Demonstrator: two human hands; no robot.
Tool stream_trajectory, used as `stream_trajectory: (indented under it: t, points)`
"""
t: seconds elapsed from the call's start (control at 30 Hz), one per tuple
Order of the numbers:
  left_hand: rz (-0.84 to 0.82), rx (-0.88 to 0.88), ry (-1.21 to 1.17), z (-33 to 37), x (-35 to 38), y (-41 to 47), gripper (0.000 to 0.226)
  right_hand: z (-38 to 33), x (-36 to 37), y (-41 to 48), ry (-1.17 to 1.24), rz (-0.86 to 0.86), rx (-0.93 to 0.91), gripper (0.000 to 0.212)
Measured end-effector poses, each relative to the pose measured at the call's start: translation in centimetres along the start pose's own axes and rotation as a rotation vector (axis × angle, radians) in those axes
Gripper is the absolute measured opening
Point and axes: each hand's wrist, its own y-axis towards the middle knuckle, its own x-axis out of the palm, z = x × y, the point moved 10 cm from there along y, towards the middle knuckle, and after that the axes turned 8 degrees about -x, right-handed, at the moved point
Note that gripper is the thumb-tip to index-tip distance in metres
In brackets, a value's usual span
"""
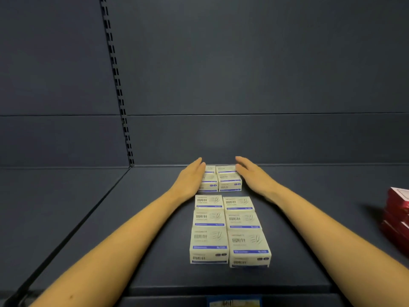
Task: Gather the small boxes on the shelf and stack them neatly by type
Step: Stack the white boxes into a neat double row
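Boxes of paper clips, cream with blue stripes and printed characters, lay in two groups on the dark shelf deck (155, 229). The far cluster of paper-clip boxes (229, 183) sat close to the back panel (243, 74), two wide and two deep, with the person's hands on either side of it. The left hand (192, 180) was flat, fingers straight and together, its palm side laid against the cluster's left flank. It hid much of the left-hand boxes. The right hand (252, 176) was likewise uncurled, fingers extended. Its fingertips met the rear right corner of the cluster, but whether the palm also touched the side could not be told. Neither hand clasped anything; the cluster stood bracketed between two flat hands. A narrow gap of bare deck separated it from the near block of paper-clip boxes (209, 240), six of them in two columns of three, touching one another. The right column sat slightly nearer the shelf's front edge than the left. Both forearms ran along the outer sides of this block without touching it. Well apart at the right edge, a blurred stack of red boxes (396, 209) was cut off by the frame. A slotted upright (117, 85) climbed the back panel on the left. A price label (234, 302) showed on the shelf's front lip.
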Motion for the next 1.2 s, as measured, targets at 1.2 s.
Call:
stream_trajectory:
  t: [1.2]
  points:
    - [0.197, 0.282, 0.051, 3.4, -3.1, -3.9, 0.032, -4.1, -2.7, -5.5, -0.145, 0.102, -0.090, 0.037]
